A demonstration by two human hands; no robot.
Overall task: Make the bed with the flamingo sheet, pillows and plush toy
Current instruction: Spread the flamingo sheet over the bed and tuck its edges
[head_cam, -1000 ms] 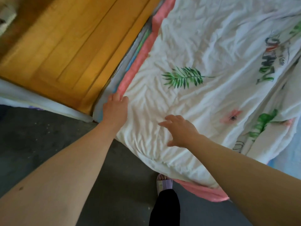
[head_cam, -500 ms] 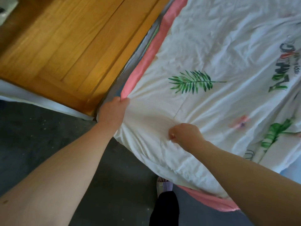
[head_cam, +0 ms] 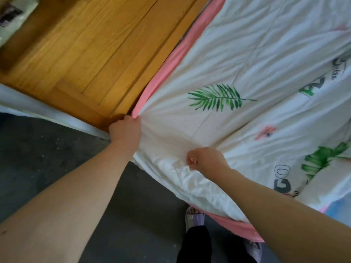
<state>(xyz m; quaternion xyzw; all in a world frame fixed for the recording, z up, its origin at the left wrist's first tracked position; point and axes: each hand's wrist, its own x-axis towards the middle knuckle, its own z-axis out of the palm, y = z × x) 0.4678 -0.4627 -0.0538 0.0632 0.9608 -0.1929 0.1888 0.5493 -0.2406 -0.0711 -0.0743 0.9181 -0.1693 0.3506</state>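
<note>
The white flamingo sheet, printed with green leaves, pink birds and lettering, lies over the bed and has a pink border along its edge. My left hand grips the sheet's corner right beside the wooden headboard. My right hand is a fist pinching a fold of the sheet near the bed's side edge. Creases fan out from both grips. No pillows or plush toy are in view.
The orange wooden headboard fills the upper left. A white strip runs below it. Dark grey floor lies beneath my arms. My foot in a pale sandal and a black trouser leg stand by the bed's edge.
My right hand went from open on the sheet to a fist gripping it. My left hand closed on the corner. The sheet is pulled tauter, with fewer wrinkles.
</note>
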